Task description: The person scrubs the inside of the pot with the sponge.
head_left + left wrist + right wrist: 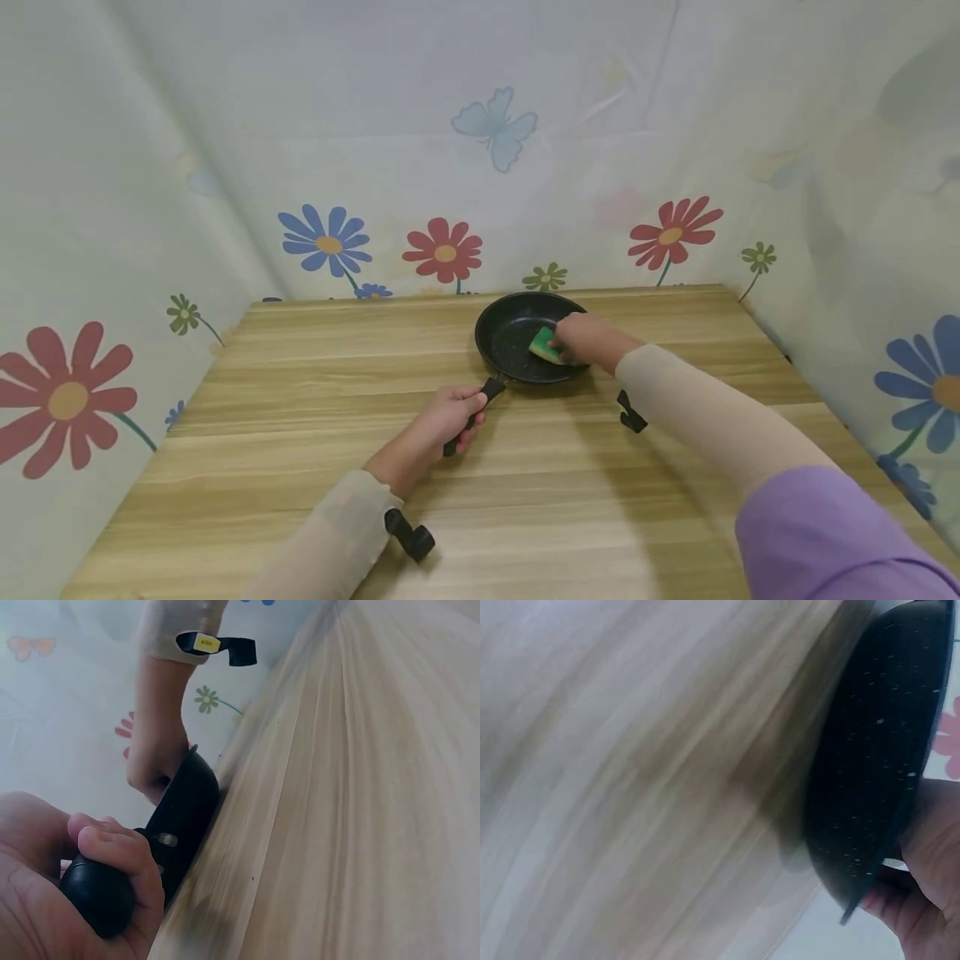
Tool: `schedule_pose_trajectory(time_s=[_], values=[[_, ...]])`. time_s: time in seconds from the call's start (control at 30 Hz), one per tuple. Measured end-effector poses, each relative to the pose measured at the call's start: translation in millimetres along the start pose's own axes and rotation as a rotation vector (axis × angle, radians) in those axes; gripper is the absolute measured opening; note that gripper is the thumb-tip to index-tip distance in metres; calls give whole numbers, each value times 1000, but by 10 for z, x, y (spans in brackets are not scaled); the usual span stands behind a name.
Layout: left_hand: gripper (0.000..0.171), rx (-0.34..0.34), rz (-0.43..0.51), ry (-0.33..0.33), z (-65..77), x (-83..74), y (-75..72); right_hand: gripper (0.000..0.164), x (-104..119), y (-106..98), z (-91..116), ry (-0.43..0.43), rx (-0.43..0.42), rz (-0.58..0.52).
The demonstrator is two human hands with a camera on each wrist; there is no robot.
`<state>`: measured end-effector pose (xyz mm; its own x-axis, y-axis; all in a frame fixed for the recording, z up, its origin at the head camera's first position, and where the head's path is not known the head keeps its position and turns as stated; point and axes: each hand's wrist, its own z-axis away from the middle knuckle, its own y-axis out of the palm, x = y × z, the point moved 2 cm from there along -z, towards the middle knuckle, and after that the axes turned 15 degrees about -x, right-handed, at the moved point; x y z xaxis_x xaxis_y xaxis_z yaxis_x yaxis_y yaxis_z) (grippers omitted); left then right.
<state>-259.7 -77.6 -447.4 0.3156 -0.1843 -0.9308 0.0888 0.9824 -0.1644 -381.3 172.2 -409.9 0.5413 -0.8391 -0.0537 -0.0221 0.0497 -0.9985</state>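
Note:
A black frying pan [510,333] with a speckled surface sits toward the back of the wooden table. Its black handle [453,447] points toward the person, and the left hand [450,414] grips it. In the left wrist view the fingers of that hand [127,862] wrap around the handle. The right hand [588,337] reaches over the pan's right rim and holds a green and yellow sponge [543,345] against the inside of the pan. From the right wrist, the pan's outer side [877,750] hides the sponge and most fingertips of the right hand [930,862].
The wooden table [300,400] extends around the pan, its back edge close behind it. Flower-printed cloth [375,125] hangs behind and at both sides. A black wrist mount [408,535] sticks out from the left sleeve, another black mount [632,412] from the right.

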Motion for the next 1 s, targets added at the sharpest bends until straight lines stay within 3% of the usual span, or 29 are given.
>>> schedule_pose_trajectory(time_s=[0.17,0.37,0.6,0.8,1.0], values=[[30,32,-13,-12,-18,-4,-4,13,-26,73,-104,130,-84,38],[29,39,-18,-6,-25,-8,-12,12,-39,138,-250,231,-187,-8],[32,49,-25,3,-36,4,-25,41,-31,260,-381,277,-202,-161],[33,48,-8,-25,-48,15,-25,43,93,324,-481,223,-244,-204],[34,25,4,-40,-31,-21,-35,44,339,265,-507,85,-204,-203]])
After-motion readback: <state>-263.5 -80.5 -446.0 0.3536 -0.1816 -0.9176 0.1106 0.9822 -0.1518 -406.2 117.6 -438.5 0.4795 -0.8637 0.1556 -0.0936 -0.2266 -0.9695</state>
